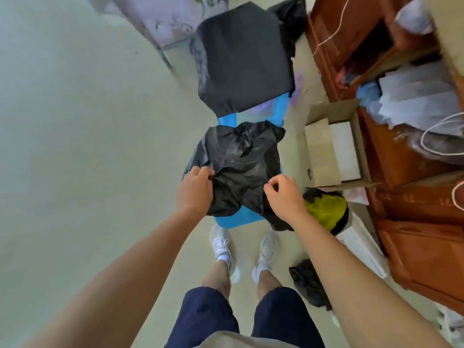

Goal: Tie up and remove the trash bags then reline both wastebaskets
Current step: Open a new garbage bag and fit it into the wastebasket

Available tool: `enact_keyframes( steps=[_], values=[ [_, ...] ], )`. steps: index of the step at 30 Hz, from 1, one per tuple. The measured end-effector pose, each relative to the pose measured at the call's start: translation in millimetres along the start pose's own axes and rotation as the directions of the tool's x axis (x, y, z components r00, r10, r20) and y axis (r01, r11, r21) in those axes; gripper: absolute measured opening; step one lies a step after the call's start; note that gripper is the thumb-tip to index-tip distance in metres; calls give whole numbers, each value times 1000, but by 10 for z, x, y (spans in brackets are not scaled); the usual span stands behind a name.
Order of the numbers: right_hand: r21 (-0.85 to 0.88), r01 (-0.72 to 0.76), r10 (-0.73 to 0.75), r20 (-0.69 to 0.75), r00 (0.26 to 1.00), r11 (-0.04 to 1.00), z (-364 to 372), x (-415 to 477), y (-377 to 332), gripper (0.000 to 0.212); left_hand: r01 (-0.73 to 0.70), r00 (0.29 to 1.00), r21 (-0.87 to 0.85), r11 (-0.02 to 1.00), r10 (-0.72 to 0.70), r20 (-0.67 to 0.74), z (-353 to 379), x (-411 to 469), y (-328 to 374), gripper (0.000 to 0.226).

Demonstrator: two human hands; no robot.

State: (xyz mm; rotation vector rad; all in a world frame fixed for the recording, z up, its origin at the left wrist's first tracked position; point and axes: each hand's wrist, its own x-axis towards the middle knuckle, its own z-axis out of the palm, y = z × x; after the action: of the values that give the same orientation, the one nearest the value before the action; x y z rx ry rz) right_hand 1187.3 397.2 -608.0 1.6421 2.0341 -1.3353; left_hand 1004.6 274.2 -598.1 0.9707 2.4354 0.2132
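A crumpled black trash bag (241, 162) lies spread over the top of a blue wastebasket (233, 218), whose rim shows only at the near edge. My left hand (194, 188) pinches the bag's left edge. My right hand (285, 197) pinches its near right edge. Behind it stands a second blue wastebasket (278, 106), mostly hidden under a flat black bag (243, 61) stretched over it. A filled black bag showing yellow-green contents (325, 209) sits on the floor to the right. A small bunched black bag (308, 285) lies by my right foot.
An open cardboard box (334, 146) stands on the floor right of the wastebasket. Reddish wooden cabinets (421, 237) with papers and white cords fill the right side. A floral-covered piece of furniture (165, 18) is at the back. Pale floor (88, 146) stretches to the left.
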Motion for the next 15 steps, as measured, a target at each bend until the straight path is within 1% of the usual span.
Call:
enact_keyframes(
  steps=[3, 4, 5, 7, 10, 13, 15],
  values=[
    [230, 10, -26, 67, 997, 973, -251, -160, -613, 14, 9, 980, -83, 996, -26, -198, -786, -172, -7, 26],
    [272, 18, -46, 96, 994, 962, -309, -238, -836, 16, 17, 967, -101, 995, -42, -253, -1050, -236, -40, 24],
    [277, 52, -88, 117, 989, 960, -348, -324, -1057, 18, 24, 953, -122, 992, -59, -296, -1315, -297, -94, 23],
    [205, 179, -208, 127, 970, 962, -380, -500, -1486, 28, 15, 925, -178, 984, -81, -372, -1832, -423, -260, 22],
    [35, 424, -425, 62, 903, 905, -337, -740, -2177, 62, -1, 878, -239, 971, -114, -465, -2539, -623, -683, 25],
    [-150, 619, -627, -6, 779, 771, -123, -1027, -2992, 82, -26, 827, -267, 963, -129, -548, -3176, -855, -1299, 26],
    [-282, 712, -748, -37, 662, 644, 140, -1190, -3578, 90, -36, 789, -283, 958, -147, -597, -3542, -1024, -1794, 25]
  ],
)
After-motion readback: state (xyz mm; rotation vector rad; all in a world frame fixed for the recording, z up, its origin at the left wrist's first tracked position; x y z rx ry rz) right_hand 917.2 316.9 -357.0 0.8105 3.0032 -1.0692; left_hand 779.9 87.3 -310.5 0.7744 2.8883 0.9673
